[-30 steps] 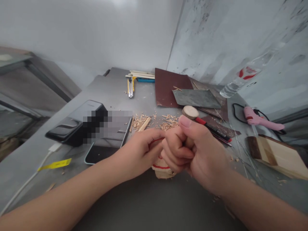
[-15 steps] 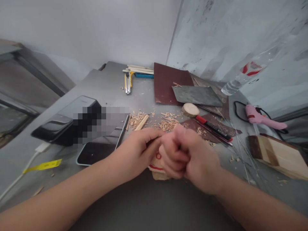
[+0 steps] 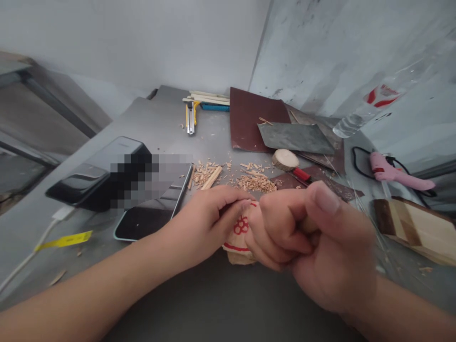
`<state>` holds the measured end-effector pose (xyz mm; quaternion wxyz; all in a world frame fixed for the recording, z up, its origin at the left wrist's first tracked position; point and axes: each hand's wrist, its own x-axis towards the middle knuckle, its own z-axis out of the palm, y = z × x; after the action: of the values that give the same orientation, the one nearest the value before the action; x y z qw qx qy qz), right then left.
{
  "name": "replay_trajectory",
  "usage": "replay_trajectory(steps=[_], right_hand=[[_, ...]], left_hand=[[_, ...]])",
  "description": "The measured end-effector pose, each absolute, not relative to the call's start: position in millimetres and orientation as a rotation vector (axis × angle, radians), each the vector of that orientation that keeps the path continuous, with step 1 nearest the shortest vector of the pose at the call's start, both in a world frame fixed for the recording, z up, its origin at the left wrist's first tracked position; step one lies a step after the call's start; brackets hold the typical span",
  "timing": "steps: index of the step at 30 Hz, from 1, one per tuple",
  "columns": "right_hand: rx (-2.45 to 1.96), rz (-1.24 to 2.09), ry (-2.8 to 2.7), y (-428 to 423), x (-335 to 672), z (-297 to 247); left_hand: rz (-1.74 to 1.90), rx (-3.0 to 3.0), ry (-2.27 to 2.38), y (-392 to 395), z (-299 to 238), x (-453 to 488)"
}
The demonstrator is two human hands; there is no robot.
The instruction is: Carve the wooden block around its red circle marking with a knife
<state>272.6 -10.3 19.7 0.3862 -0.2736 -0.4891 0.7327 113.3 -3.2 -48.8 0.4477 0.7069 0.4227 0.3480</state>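
A pale wooden piece (image 3: 239, 240) with a red flower and red curved lines drawn on it lies low in the middle, partly covered by both hands. My left hand (image 3: 206, 223) is closed on its left side, thumb pressing near the top. My right hand (image 3: 309, 228) is curled into a fist against the piece's right side, its thumb raised; whatever those fingers hold is hidden. Wood shavings (image 3: 256, 182) are heaped just beyond the hands.
To the left are a phone (image 3: 144, 223), a black device (image 3: 99, 175) and a cable with a yellow tag (image 3: 73, 239). Behind lie a utility knife (image 3: 190, 118), sandpaper (image 3: 258, 118) and a wood slice (image 3: 285, 159). On the right are a bottle (image 3: 370, 107), pink glue gun (image 3: 399, 175) and wood block (image 3: 420, 230).
My right fist has shifted right and nearer the camera, with its thumb tip more raised. More of the red flower shows. My left hand stays nearly in place.
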Motion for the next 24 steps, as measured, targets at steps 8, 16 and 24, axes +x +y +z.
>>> replay_trajectory(steps=[8,16,24], right_hand=[[-0.742,1.829,-1.117,1,264,5],[-0.795,1.942,-1.016,4,264,-9],[-0.795,1.884,-1.202,1,275,28]], left_hand=[[0.830,1.787,1.032,-3,-49,113],[0.823,1.764,1.024,-3,-50,113],[0.820,1.715,1.067,-3,-50,114]])
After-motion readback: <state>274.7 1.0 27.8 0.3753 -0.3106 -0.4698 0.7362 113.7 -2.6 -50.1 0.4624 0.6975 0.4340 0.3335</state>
